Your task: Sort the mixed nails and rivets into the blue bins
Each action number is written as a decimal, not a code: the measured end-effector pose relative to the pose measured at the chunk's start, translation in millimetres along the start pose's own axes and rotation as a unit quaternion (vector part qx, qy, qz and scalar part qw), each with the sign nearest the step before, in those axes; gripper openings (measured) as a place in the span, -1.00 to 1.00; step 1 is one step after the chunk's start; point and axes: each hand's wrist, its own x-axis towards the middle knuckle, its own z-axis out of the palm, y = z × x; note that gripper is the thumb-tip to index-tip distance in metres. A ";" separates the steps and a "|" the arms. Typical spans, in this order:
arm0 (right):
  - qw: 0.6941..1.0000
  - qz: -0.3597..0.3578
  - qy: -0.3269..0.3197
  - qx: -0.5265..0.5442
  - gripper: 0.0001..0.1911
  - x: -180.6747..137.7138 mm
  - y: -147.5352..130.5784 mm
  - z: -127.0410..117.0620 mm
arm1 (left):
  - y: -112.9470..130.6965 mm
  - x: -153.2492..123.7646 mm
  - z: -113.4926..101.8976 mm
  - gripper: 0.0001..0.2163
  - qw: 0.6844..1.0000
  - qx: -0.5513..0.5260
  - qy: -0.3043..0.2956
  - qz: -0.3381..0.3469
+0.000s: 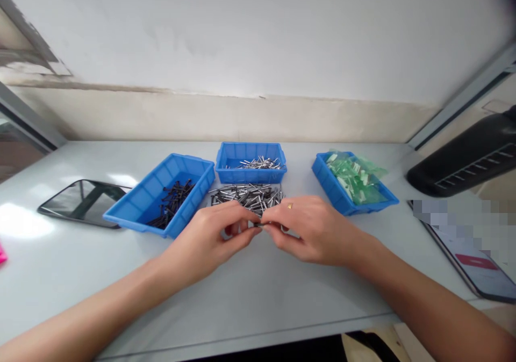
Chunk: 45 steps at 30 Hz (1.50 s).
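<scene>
My left hand (220,230) and my right hand (308,227) meet at the middle of the table, thumbs and forefingers closed. Between their fingertips is a small dark rivet-like piece (258,224), mostly hidden, and both hands pinch it. A ring sits on a finger of the right hand. Just behind the fingers lies a loose pile of silver and dark rivet-like pins (245,194), partly covered by the hands. The left blue bin (137,211) holds black pins (175,198). Behind the pile, the middle blue bin (250,176) contains silver pins (262,163).
To the right, a blue bin (328,182) holds green plastic packets (355,176). A black bottle (459,157) and a phone (467,260) lie at the far right. A dark glossy flat object (76,203) rests at the left. A wall (258,117) closes off the back.
</scene>
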 end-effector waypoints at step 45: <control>1.000 -0.019 -0.016 -0.008 -0.86 -1.5 0.4 3.0 | -3.3 -3.8 5.2 -0.86 0.998 0.047 0.001 0.039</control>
